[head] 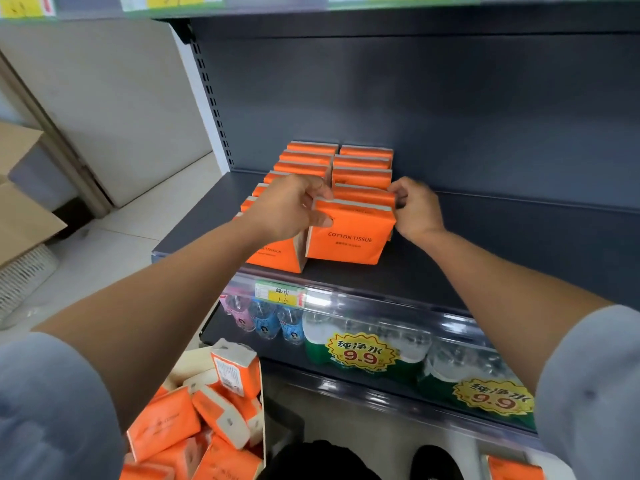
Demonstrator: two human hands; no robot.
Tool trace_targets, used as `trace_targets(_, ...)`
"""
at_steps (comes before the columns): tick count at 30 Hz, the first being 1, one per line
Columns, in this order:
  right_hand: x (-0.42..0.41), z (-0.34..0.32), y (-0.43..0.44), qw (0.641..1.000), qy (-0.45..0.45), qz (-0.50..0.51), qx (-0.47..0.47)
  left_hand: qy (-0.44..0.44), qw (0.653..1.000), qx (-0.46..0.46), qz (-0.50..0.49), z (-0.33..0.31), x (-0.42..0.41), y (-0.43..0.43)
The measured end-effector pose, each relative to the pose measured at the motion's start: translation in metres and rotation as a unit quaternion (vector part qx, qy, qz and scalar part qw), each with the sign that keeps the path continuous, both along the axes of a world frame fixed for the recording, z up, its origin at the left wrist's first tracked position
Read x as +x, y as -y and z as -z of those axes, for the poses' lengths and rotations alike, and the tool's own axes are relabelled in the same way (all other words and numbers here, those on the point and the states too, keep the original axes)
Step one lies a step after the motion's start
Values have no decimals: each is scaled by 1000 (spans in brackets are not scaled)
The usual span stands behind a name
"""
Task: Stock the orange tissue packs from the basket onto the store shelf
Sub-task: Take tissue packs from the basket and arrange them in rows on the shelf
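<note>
The left hand (291, 206) curls fingers and thumb round the top left corner of an orange tissue pack (349, 237). The right hand (415, 209) pinches its top right corner. The pack stands upright on the shelf (485, 258), nearest in the right row. Loose packs (162, 424) fill the basket (262, 427), near left.

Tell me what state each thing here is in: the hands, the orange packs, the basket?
left hand, grips the front pack's left top edge.
right hand, pinches that pack's right top corner.
front pack, upright on the shelf, heading the right row.
shelved packs, upright in two rows.
basket, holds jumbled packs not yet stocked.
</note>
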State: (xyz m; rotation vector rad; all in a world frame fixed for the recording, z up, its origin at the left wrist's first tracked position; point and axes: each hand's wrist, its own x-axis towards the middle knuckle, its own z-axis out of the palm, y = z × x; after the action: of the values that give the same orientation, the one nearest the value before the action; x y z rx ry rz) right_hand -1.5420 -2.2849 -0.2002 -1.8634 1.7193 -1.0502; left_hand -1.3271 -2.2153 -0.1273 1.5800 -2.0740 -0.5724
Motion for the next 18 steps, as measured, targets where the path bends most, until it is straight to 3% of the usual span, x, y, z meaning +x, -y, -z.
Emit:
trace_targets(13,6,-2,21,998,-61,-7,-32,13,1000,-7,5,4,-2,15)
trace_targets(18,5,-2,20,999,-31,-25,18,15,1000,-3,6,6,-4,17)
